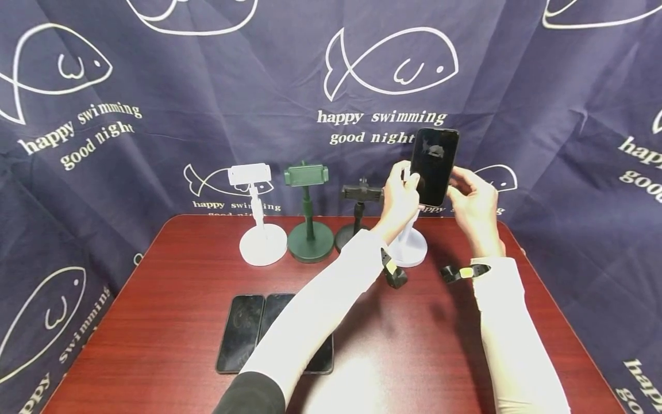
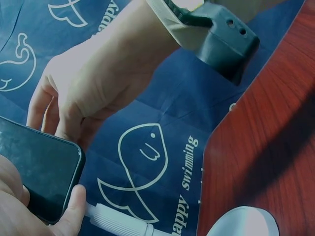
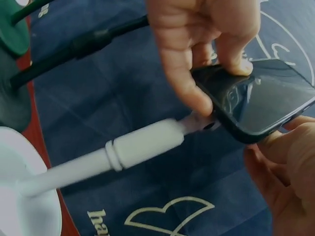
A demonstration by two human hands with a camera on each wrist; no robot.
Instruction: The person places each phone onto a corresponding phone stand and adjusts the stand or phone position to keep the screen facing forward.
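Note:
A black smartphone [image 1: 434, 167] stands upright, slightly tilted, at the top of the right-hand white phone stand [image 1: 410, 248]; the phone hides the stand's clamp. My left hand [image 1: 400, 198] grips its left side, thumb on the dark screen and a finger at the bottom edge. My right hand [image 1: 473, 201] holds the opposite long edge, with curled fingers partly behind the phone. In the right wrist view, the phone [image 3: 268, 101] lies between both hands, and the stand's white pole [image 3: 142, 145] runs up to it.
To the left stand a white phone stand [image 1: 262, 244], a green one [image 1: 310, 241] and a black one [image 1: 359, 195], the last partly behind my left arm. Dark smartphones [image 1: 240, 333] lie on the red wooden table [image 1: 155, 322], partly under my left sleeve. A fish-print curtain [image 1: 289, 80] hangs behind.

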